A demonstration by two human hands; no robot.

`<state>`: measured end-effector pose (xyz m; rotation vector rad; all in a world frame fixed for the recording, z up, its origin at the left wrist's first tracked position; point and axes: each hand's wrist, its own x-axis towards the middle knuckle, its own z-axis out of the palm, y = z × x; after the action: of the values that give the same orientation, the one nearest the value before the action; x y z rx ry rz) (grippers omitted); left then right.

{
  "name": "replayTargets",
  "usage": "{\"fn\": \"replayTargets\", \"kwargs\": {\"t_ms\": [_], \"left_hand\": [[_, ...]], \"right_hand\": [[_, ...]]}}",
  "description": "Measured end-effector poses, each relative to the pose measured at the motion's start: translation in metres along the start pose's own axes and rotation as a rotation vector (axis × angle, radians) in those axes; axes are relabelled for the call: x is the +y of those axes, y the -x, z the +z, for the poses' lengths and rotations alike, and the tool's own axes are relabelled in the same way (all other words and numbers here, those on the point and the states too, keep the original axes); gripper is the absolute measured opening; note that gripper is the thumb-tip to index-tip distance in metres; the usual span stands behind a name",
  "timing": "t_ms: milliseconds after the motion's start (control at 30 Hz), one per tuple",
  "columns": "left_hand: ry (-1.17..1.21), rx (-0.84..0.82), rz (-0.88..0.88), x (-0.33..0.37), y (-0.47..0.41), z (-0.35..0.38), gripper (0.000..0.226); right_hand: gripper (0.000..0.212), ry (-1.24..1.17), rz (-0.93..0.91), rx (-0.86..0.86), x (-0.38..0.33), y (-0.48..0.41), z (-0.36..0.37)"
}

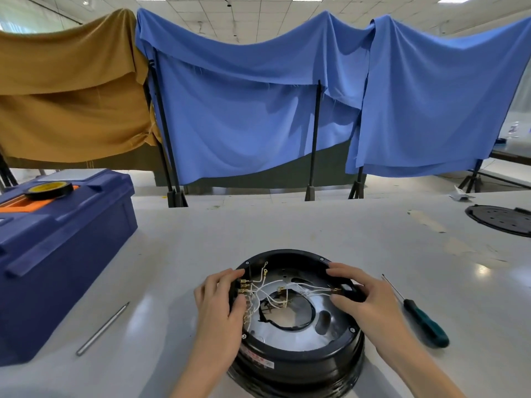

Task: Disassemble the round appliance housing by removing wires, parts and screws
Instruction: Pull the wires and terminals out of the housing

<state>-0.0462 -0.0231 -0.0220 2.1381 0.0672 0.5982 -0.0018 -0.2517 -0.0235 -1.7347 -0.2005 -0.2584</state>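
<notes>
A round black appliance housing (298,357) stands open-side up on the table in front of me. Inside lie a silver plate with a central hole (290,334) and a tangle of white wires (273,291) with brass terminals. My left hand (219,305) grips the housing's left rim, fingers by a row of terminals. My right hand (362,297) holds the right rim, fingers around a black part where white wires end. Small screws (352,329) sit in the rim.
A green-handled screwdriver (422,317) lies right of the housing. A thin metal rod (102,330) lies to the left. A blue toolbox (57,254) with a tape roll (48,189) on it stands at far left. A black perforated cover (502,218) rests at far right.
</notes>
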Motion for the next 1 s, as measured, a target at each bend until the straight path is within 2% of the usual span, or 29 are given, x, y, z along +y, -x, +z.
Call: {"fn": "replayTargets", "kwargs": {"t_ms": [200, 300, 367, 433, 500, 600, 633, 733, 867, 1000], "left_hand": [[-0.128, -0.013, -0.037, 0.002, 0.002, -0.019, 0.036], [-0.239, 0.061, 0.029, 0.010, 0.001, -0.028, 0.031], [-0.219, 0.145, 0.170, 0.023, 0.000, -0.030, 0.025], [-0.182, 0.163, 0.366, 0.043, 0.001, -0.028, 0.017], [-0.191, 0.079, 0.536, 0.064, 0.003, -0.018, 0.012], [-0.352, -0.176, 0.711, 0.083, 0.008, 0.005, 0.010], [-0.406, -0.259, 0.713, 0.085, 0.010, 0.013, 0.010], [-0.581, -0.376, 0.546, 0.081, 0.008, 0.028, 0.022], [-0.722, -0.400, 0.470, 0.071, 0.004, 0.037, 0.026], [-0.762, -0.380, 0.498, 0.067, 0.001, 0.043, 0.020]], "right_hand": [[0.052, -0.012, -0.026, -0.053, -0.001, 0.011, 0.004], [0.053, -0.012, -0.034, -0.065, -0.003, 0.015, 0.007], [0.052, -0.034, -0.018, -0.070, -0.005, 0.016, 0.007], [0.048, -0.081, 0.023, -0.063, -0.006, 0.015, 0.006], [0.043, -0.122, 0.069, -0.048, -0.006, 0.014, 0.004], [0.040, -0.134, 0.074, -0.029, -0.007, 0.013, 0.004], [0.040, -0.136, 0.066, -0.023, -0.007, 0.013, 0.005], [0.040, -0.128, 0.055, -0.018, -0.007, 0.014, 0.005], [0.040, -0.133, 0.063, -0.017, -0.006, 0.014, 0.006], [0.040, -0.120, 0.068, -0.005, -0.007, 0.013, 0.007]]}}
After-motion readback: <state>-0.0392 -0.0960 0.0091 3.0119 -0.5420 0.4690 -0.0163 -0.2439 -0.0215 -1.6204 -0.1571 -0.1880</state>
